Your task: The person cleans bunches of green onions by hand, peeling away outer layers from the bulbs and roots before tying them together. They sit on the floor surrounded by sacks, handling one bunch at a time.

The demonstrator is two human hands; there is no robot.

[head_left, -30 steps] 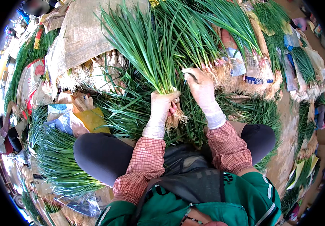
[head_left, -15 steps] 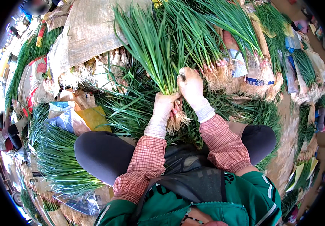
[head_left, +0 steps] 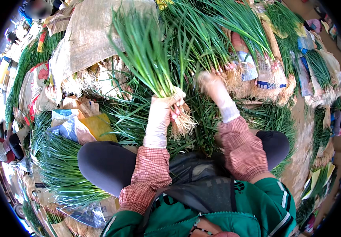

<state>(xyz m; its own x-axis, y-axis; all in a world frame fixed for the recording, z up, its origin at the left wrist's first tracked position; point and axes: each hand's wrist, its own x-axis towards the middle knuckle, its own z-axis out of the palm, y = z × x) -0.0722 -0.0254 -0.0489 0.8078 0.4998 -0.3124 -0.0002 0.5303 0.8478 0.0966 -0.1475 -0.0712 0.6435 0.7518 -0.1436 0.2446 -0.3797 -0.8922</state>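
Observation:
A bunch of green onions (head_left: 144,59) with long green leaves and pale, hairy roots is gripped near its root end by my left hand (head_left: 163,106). Its leaves fan away from me and look slightly smeared by motion. My right hand (head_left: 212,85) is apart from the bunch, to its right, close to the roots of more green onions (head_left: 229,73). That hand is blurred, so its fingers and anything in them cannot be made out. Both hands look gloved, with checked red sleeves above. Loose green leaves (head_left: 131,122) lie beneath my hands.
A tan sheet (head_left: 87,35) covers rooted bundles at the far left. Folded plastic sacks (head_left: 79,124) and a heap of green onions (head_left: 65,170) lie by my left knee. More bundles in wrappers (head_left: 269,71) stand at the far right. Another person (head_left: 6,150) is at the left edge.
My right hand has left the bunch and moved right, toward me a little. My left hand has shifted slightly left with the bunch still in it.

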